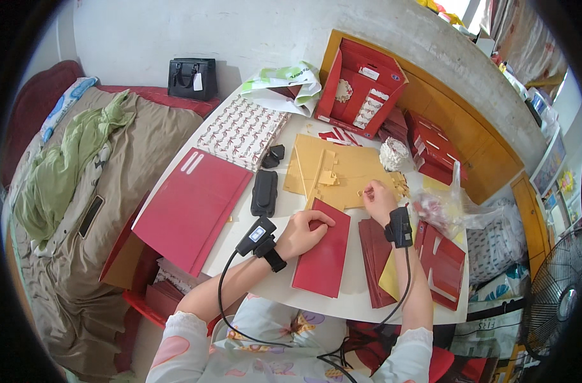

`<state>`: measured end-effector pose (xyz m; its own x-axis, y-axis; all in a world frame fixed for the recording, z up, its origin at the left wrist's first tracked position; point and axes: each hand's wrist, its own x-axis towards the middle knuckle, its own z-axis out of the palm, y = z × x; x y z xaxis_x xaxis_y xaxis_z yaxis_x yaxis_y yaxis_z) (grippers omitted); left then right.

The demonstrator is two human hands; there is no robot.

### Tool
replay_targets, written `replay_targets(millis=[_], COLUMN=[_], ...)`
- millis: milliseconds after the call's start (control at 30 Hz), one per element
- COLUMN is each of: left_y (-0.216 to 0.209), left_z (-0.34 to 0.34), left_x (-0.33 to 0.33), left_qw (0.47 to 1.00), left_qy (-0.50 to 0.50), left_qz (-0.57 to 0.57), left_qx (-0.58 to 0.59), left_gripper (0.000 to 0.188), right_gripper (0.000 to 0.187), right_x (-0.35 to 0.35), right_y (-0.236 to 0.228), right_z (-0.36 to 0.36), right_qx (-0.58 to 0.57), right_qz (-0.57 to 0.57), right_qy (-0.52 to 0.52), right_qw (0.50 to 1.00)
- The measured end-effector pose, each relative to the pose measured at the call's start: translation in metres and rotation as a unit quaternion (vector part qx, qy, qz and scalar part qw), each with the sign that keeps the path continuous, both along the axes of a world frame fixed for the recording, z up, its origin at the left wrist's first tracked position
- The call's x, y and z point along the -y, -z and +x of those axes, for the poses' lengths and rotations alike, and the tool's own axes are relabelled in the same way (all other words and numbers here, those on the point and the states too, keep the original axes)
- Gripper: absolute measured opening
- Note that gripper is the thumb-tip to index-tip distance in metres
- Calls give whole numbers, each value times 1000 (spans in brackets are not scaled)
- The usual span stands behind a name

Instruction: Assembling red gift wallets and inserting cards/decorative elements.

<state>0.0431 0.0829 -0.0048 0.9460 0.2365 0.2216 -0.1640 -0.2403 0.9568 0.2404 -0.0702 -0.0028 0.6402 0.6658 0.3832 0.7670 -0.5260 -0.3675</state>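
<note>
White table before me. Large red sheets lie on its left side; tan sheet lies mid-table. Narrow red card lies directly before me, beneath my left hand. Left fingers bent over card; cannot tell whether they grip its edge. My right hand at tan sheet's right part, fingertips drawn together; cannot tell what they pinch. Small tan scraps lie on tan sheet.

Your white table carries large red boards, a patterned stack, a black case, a tan sheet and, nearer you, a narrow red panel.
</note>
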Motion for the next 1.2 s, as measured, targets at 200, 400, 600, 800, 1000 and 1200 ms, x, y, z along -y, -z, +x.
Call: replay_targets(millis=[200,400,600,800,1000,1200], left_y=[1,-16,-18,-16,-19,-20], left_z=[-1,-8,-9,-11,-12,-12], left_x=[2,14,20,19,18,19], left_qw=[999,980,968,973,971,974], left_qy=[-37,-85,-101,-105,-111,-110], left_qz=[5,48,75,66,68,62], left_qx=[30,173,219,195,198,188], left_gripper=[17,16,16,14,12,12], right_gripper=[11,11,9,8,9,9], right_x=[7,5,2,-2,-2,-3], right_y=[-33,-52,-43,-46,-45,-46], right_z=[-42,-122,-136,-137,-136,-136], right_qx=[-247,-446,-411,-389,-392,-404], right_qz=[143,252,350,327,318,315], right_qy=[-56,-105,-82,-66,-63,-53], right_qw=[957,852,838,859,861,857])
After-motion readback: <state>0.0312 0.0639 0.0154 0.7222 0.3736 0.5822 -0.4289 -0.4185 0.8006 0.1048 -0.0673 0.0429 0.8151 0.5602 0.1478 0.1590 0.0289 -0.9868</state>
